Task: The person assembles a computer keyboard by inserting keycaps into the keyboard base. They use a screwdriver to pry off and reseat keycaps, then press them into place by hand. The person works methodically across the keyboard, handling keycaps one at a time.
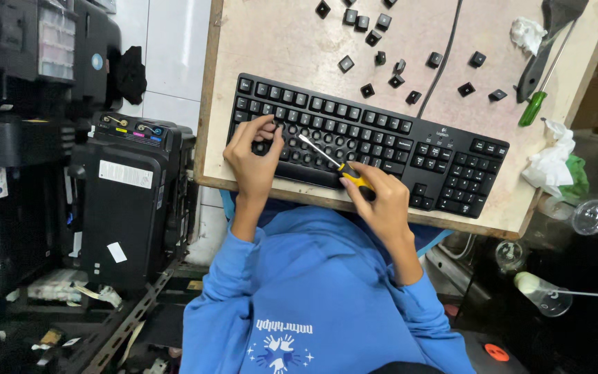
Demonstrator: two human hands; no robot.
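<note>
Bench [243, 41]: pale board, carries all items under both hands.
Printer [129, 201]: black, on floor well left of left hand.
Keyboard [382, 142]: black, under both hands; many caps off in left block.
Left hand [254, 156]: fingers curled narrow, pinching at a key spot, nothing lifted.
Right hand [381, 201]: closed round screwdriver [333, 165], yellow/black grip, tip between hands.
Loose keycaps [382, 59]: scattered beyond hands.
Tip: judged best w/ shallow blade angle, gentle lever, left hand steadying kbd.
</note>
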